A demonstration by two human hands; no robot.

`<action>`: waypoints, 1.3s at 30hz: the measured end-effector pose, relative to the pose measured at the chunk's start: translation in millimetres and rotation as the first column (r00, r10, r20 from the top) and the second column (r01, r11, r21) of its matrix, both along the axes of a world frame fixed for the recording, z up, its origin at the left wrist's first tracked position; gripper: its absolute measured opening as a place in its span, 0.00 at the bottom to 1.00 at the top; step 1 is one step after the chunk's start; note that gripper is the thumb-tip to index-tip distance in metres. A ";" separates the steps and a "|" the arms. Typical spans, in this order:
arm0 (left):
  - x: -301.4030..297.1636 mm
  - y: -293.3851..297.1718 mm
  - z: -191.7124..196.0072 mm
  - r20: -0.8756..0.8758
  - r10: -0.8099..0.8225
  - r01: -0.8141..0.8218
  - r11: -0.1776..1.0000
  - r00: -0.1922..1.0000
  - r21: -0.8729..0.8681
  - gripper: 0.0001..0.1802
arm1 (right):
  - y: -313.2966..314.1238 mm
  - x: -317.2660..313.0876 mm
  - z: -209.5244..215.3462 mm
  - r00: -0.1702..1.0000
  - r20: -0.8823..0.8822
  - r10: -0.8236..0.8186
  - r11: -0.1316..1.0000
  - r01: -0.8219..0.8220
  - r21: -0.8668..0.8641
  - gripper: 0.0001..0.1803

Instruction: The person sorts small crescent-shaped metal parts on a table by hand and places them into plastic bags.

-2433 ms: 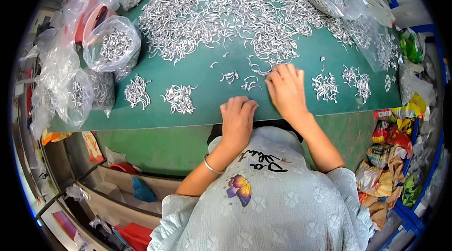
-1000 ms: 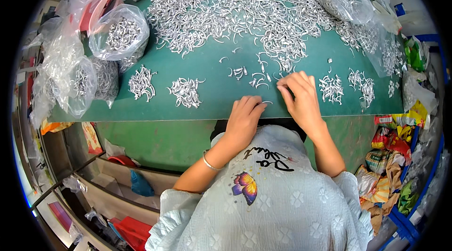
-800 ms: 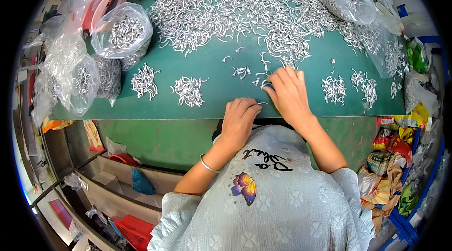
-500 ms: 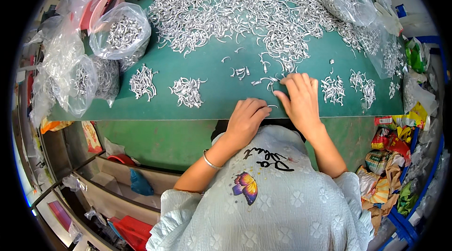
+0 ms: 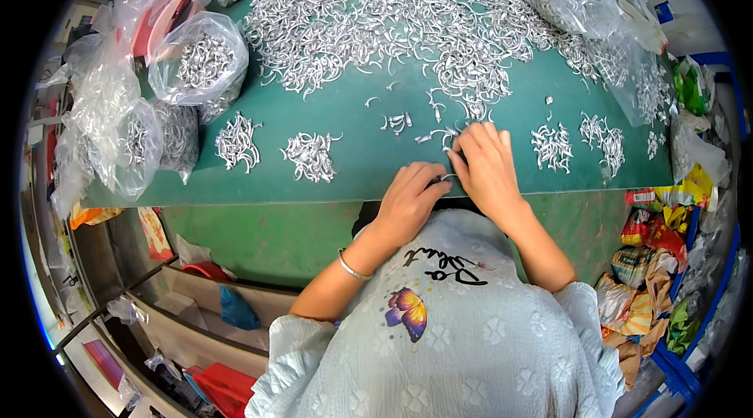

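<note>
Fingertips of our right hand [image 5: 488,171] pinch loosely at small metal hooks [image 5: 436,136] lying just ahead on the green mat [image 5: 353,159], left hand [image 5: 409,200] curled beside, grip unclear.

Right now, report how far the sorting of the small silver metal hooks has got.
Done: small counted heaps on the green mat, filled clear plastic bags. In hand: left hand and right hand gather a few hooks. Left: the big loose pile.

Silver metal hooks [image 5: 408,2] on a green table [image 5: 353,159]; pale-blue floral shirt [image 5: 471,339].
</note>
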State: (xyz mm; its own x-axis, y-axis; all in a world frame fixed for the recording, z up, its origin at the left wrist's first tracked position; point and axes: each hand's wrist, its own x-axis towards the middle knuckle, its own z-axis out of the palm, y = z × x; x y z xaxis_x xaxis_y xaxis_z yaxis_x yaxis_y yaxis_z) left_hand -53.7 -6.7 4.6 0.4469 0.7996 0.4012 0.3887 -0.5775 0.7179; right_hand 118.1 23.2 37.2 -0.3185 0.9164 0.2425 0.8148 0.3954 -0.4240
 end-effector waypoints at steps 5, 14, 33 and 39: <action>1.9 7.0 2.2 0.011 -0.015 0.014 0.991 1.000 0.136 0.08 | -12.7 13.9 12.8 0.982 -0.045 0.186 0.968 -0.191 -0.166 0.08; 9.8 6.8 -2.8 -0.054 -0.052 0.055 0.996 0.997 0.071 0.13 | 12.7 18.6 3.1 0.996 0.080 -0.027 0.999 0.024 0.035 0.06; 3.5 7.2 12.7 -0.061 0.003 -0.003 1.000 0.998 -0.010 0.20 | 10.1 23.6 1.7 0.972 -0.226 0.069 0.990 -0.095 -0.106 0.10; 3.5 5.1 -0.1 -0.118 -0.021 0.026 0.999 0.993 0.036 0.19 | 10.8 19.3 7.3 0.993 0.029 -0.113 0.993 0.113 0.025 0.09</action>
State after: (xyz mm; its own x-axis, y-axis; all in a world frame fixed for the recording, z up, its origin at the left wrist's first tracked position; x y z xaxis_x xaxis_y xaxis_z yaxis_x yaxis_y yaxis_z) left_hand -50.2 -1.6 4.5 0.5114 0.7738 0.3737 0.4551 -0.6128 0.6460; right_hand 137.4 34.0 44.5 -0.2207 0.9412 0.2559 0.8671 0.3094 -0.3903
